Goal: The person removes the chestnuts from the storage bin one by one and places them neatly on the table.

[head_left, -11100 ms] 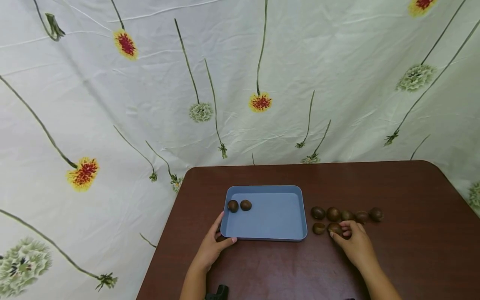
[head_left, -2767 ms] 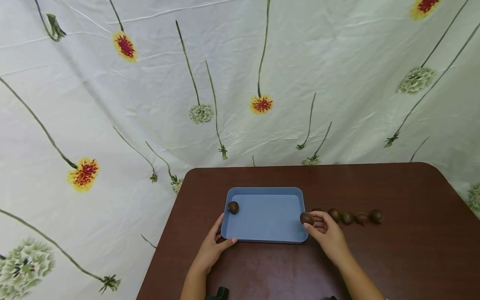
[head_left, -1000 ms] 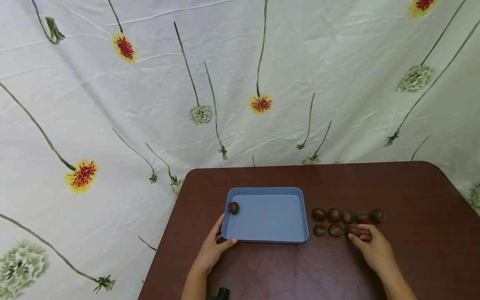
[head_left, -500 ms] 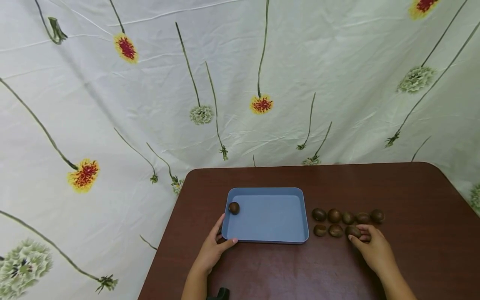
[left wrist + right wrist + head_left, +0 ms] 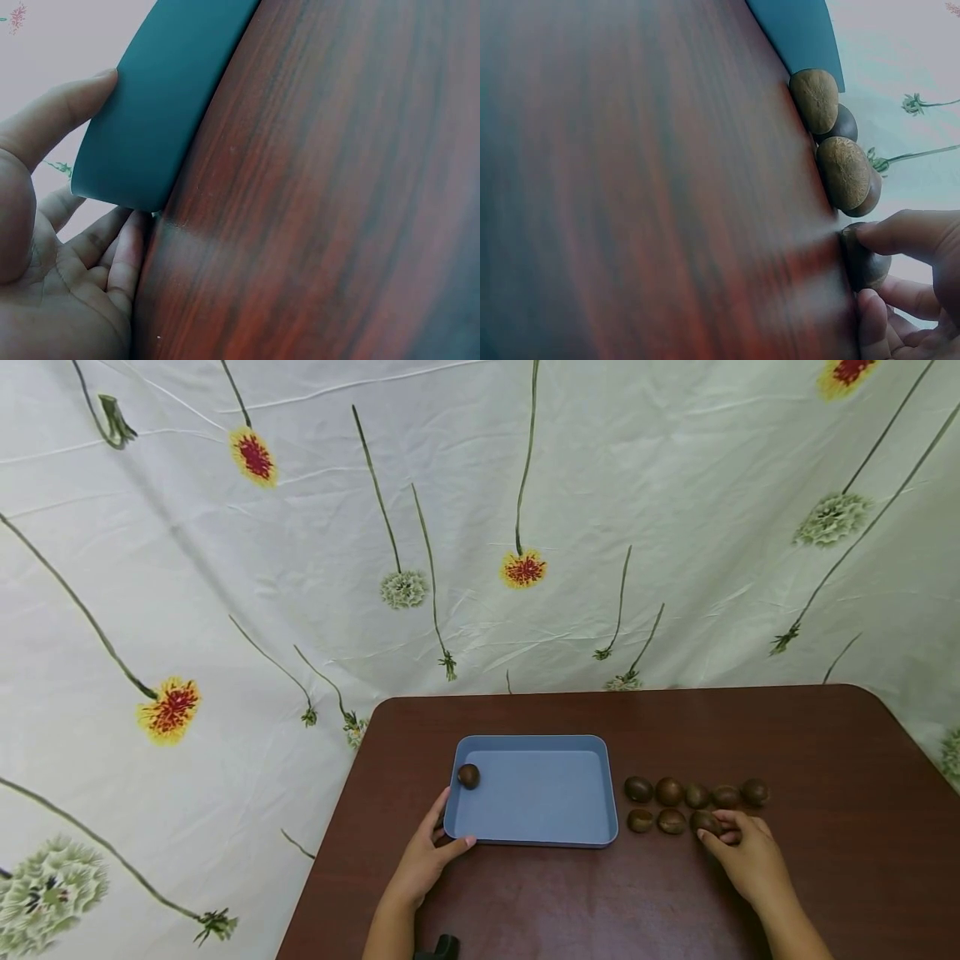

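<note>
A blue tray [image 5: 536,793] lies on the table, with one brown chestnut [image 5: 468,776] near its left wall. My left hand [image 5: 422,858] grips the tray's near left corner; the left wrist view has the thumb on the tray wall [image 5: 150,112] and the fingers around the corner. My right hand [image 5: 750,860] pinches a dark chestnut [image 5: 703,822] between thumb and fingers at the right end of the front row. In the right wrist view this held chestnut [image 5: 864,259] is low beside the tabletop. Two other chestnuts, one on the left [image 5: 640,820] and one in the middle [image 5: 671,821], share that row.
Behind the front row runs a back row of several chestnuts [image 5: 697,794], right of the tray. The brown table [image 5: 555,902] has its far edge close to a white flowered cloth [image 5: 337,527]. A black object [image 5: 445,947] shows at the bottom, by the left forearm.
Since 11 s ago, the tray went from two chestnuts to one, and the front row grew. The right hand carried a chestnut rightward from the tray, then stayed nearly still. The left hand has not moved.
</note>
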Tool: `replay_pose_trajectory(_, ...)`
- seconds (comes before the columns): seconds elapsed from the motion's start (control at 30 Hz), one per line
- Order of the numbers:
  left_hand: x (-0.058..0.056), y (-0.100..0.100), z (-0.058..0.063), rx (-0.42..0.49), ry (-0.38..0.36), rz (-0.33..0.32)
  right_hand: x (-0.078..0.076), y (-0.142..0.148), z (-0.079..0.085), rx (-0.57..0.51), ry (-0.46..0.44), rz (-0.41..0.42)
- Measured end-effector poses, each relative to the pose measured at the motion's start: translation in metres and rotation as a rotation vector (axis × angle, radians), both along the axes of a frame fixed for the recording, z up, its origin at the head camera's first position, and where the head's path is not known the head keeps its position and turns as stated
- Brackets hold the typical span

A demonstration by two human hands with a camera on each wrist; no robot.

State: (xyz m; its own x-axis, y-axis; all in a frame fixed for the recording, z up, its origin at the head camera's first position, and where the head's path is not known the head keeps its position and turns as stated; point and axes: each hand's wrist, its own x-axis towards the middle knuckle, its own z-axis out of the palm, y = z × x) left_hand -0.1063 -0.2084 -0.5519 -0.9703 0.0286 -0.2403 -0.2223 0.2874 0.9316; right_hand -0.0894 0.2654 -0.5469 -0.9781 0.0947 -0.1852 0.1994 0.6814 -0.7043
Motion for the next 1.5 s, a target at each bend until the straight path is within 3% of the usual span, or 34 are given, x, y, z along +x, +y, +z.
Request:
replay_pose_trajectory(0.63,-0.001,0.0,-0.001,-0.018,-0.003,0.002,0.0,0.001,0.001,-0.053,-0.016,-0.017)
replay_pose_trajectory(1.07,0.0,-0.001,-0.001,-0.016,-0.004,-0.002,0.006,0.004,0.004,-0.177,-0.055,-0.046)
replay_pose_trajectory(1.5,-0.001,0.001,-0.002,-0.005,0.003,0.007,0.008,-0.005,0.01,-0.138,0.048,-0.156)
